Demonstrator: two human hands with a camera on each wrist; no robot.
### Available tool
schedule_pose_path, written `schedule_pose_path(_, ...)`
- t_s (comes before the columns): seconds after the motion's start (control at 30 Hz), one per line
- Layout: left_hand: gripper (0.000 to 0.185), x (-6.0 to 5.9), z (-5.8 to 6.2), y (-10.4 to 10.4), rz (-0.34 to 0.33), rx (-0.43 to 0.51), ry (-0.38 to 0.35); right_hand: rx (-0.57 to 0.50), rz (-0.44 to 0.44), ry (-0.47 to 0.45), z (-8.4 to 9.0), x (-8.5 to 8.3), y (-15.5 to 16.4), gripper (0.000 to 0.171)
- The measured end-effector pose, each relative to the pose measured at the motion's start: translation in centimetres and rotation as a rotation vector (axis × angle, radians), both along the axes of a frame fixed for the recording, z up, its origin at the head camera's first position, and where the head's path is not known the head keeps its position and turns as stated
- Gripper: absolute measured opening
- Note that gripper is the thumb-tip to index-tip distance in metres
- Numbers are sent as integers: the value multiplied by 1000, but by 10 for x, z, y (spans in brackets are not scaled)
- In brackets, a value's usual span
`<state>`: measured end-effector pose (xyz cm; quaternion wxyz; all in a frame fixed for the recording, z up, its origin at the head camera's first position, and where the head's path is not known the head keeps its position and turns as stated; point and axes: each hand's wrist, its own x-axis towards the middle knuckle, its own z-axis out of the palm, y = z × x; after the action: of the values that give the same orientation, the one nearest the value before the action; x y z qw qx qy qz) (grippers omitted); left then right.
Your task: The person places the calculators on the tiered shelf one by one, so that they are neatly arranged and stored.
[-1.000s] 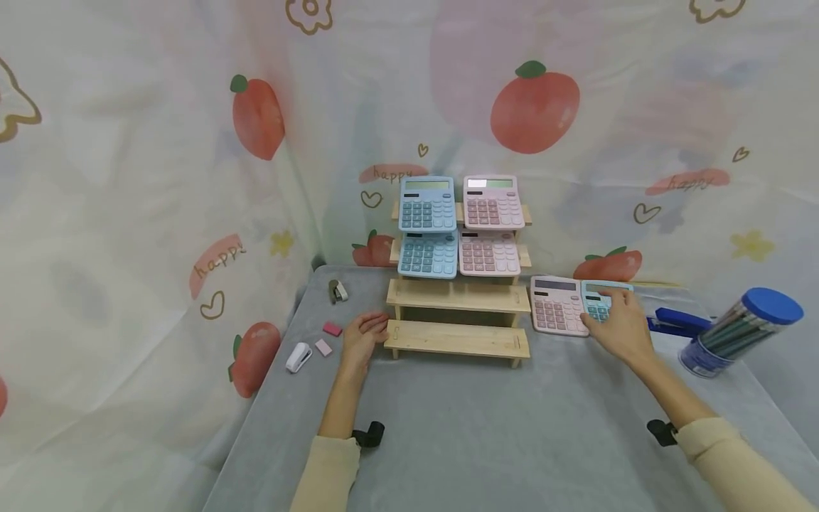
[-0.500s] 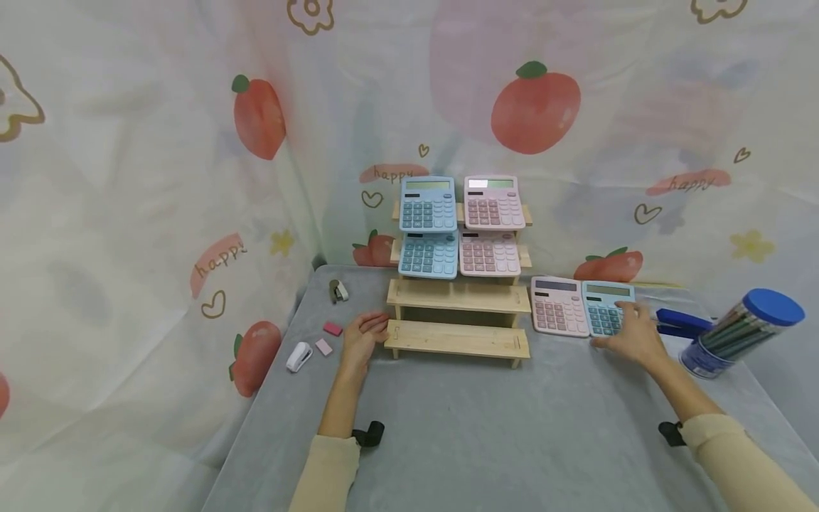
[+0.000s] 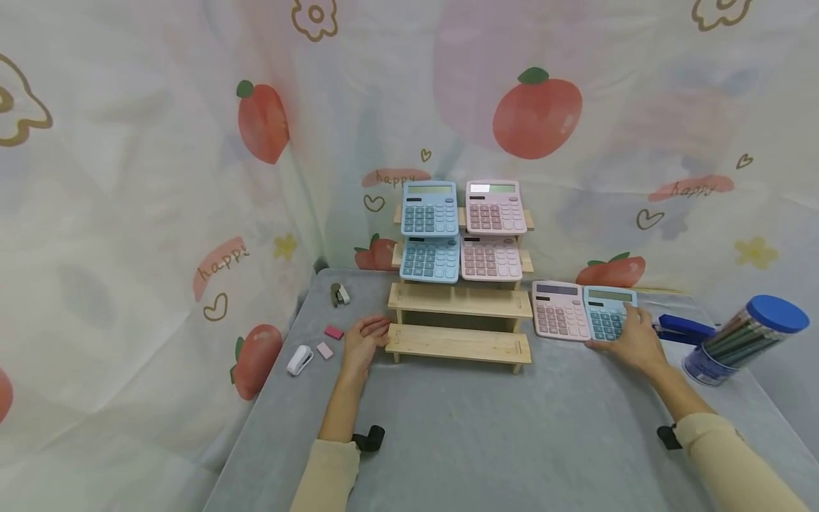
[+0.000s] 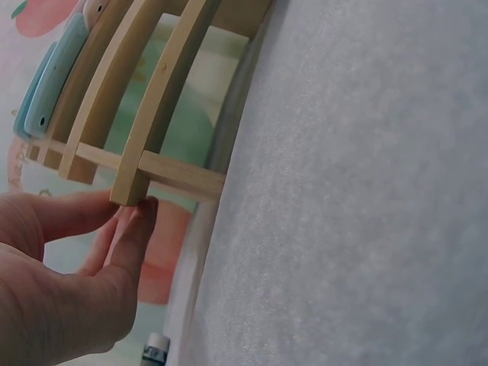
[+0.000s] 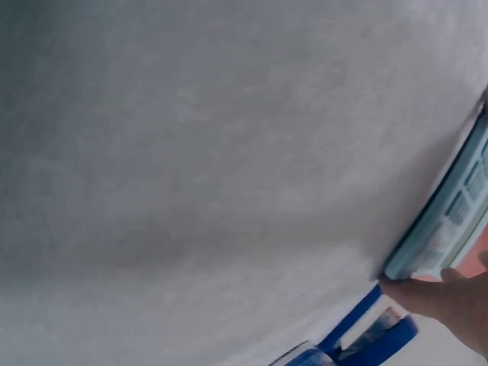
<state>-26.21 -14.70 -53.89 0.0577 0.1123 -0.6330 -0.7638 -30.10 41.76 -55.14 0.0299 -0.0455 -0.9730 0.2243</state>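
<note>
My left hand (image 3: pixel 361 345) is at the left end of the tiered wooden stand (image 3: pixel 457 343). Its thumb and fingertips pinch the end of the lowest plank (image 4: pixel 131 191), as the left wrist view shows. My right hand (image 3: pixel 640 345) is at the right side of a light blue calculator (image 3: pixel 604 325), with the thumb at the near edge and fingers along the right side. That calculator lies on the table beside a pink calculator (image 3: pixel 559 323). On the stand's upper two tiers sit two blue calculators (image 3: pixel 429 217) and two pink calculators (image 3: pixel 495 217); the lower two tiers are bare.
Right of my right hand lie a blue stapler (image 3: pixel 684 329) and a leaning pencil tub with a blue lid (image 3: pixel 742 341). At left are a white stapler (image 3: pixel 299 360), a small green-and-white stapler (image 3: pixel 340 294), and two pink erasers (image 3: pixel 333 332). A patterned curtain (image 3: pixel 160 178) hangs behind the grey-covered table (image 3: pixel 486 441).
My right hand has moved from over the top of the blue calculator to its right side and near edge. My left hand has stayed at the stand's end.
</note>
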Motion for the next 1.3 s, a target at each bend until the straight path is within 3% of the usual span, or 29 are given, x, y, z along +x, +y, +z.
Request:
schedule_pose_path(0.33,51,-1,-1,-1,4,-4,-10,-56,-17,70,-6,0,2,140)
schedule_pose_path(0.53,51,-3,-1,0,-8,8,-6,-83,-58,152,1,6,-9,130)
schedule_pose_path(0.87,51,-2,-1,-1,-11,6,-4,-126,-44,278,46,37,-61,121)
schedule_pose_path(1.1,51,-2,1,-1,-14,15,5,-156,33,320,77,64,-98,119)
schedule_pose_path(1.3,52,-1,2,-1,-10,18,4,-163,106,361,89,84,-127,119)
